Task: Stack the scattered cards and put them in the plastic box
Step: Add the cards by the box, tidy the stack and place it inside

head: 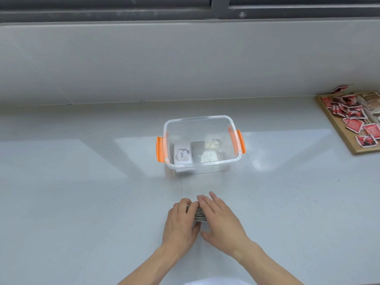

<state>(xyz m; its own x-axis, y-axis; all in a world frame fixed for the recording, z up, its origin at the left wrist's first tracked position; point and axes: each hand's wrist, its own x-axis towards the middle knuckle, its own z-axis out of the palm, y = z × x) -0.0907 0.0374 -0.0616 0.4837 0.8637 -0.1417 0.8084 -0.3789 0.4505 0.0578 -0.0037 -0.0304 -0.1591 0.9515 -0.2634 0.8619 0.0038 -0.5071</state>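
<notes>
A small stack of cards (199, 215) with a black-and-white striped pattern lies on the pale counter, mostly hidden between my hands. My left hand (181, 223) curls around its left side and holds it. My right hand (221, 220) rests flat over its right side, fingers stretched and slightly blurred. Beyond them stands a clear plastic box (224, 163) with orange side latches, lid off. Inside it lie a white card (182, 154) printed "love" and some darker cards (202, 151).
A brown board (337, 130) at the far right edge carries several red-and-white packets and some tan ones. A low grey wall and a window frame run along the back of the counter.
</notes>
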